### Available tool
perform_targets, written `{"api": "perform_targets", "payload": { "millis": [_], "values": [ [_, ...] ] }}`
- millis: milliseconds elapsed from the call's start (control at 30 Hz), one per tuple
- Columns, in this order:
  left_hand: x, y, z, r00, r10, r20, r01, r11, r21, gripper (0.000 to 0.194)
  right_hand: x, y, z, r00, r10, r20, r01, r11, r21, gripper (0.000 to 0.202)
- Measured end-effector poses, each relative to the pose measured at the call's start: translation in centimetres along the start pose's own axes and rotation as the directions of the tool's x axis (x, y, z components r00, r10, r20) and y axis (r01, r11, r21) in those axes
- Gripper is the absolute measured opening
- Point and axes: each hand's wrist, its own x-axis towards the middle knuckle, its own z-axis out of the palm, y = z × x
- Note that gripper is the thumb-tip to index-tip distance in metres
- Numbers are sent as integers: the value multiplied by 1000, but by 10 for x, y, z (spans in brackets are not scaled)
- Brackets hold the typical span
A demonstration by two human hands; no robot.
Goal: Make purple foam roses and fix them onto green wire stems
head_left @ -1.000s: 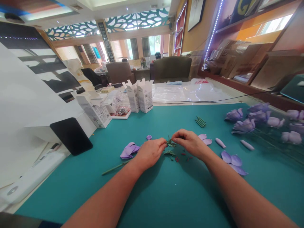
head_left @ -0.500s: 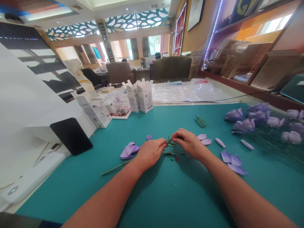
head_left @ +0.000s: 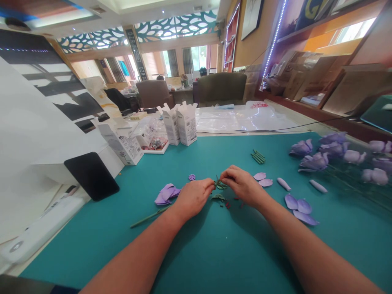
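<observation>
black panel (head_left: 92,176) tilted at left | tan chair (head_left: 154,92) beside olive chair (head_left: 221,88) | cardboard (head_left: 310,77) on red shelf (head_left: 284,105)

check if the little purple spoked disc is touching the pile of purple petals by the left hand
Apart: the head view shows a strip of bare teal mat between the spoked disc and the purple petals.

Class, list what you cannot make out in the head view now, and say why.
- Far end of the green stem: hidden by the left forearm.
- Right hand's exact grip on the green leafy piece: too small, partly hidden by its fingers.
- Small print on the white boxes: blurred.
- Rightmost purple flower: cut off by the right edge.
</observation>
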Motion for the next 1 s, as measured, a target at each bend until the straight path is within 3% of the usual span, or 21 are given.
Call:
{"api": "perform_targets", "payload": {
  "millis": [1000],
  "values": [
    [1,-1,1,1000,8,6,-8,1000,-29,31,0,-2,3,999,-23,-23,21,998,-52,16]
  ]
}}
